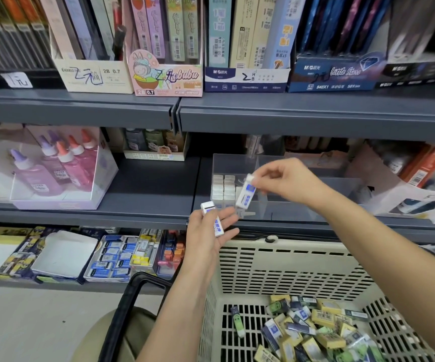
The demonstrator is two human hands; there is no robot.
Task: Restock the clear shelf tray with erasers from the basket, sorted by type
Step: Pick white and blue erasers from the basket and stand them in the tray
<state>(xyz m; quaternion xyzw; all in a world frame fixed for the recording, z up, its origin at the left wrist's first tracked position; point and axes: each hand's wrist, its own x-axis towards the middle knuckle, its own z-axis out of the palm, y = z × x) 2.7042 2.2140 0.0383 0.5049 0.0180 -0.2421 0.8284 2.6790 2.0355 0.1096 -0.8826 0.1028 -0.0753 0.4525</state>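
- Sitting nearest, well below both grips: a beige slotted plastic basket (289,259), carrying a loose heap of yellow, green, navy and white wrapped erasers (315,330).
- Hovering palm-up above the basket's far rim: the left hand (206,236), fingers lying loosely straight, cradling a white eraser in a blue-printed sleeve (212,218) across them.
- Reaching in just above and right of that: the right hand (284,178), pinching the top end of a second white-and-blue sleeved eraser (246,193) between thumb and fingertips, letting it hang tilted.
- Standing directly behind the pinched eraser: a clear plastic divided shelf tray (302,210).
- Standing packed in upright rows in the tray's left compartment, just left of the pinch: white erasers (222,186).
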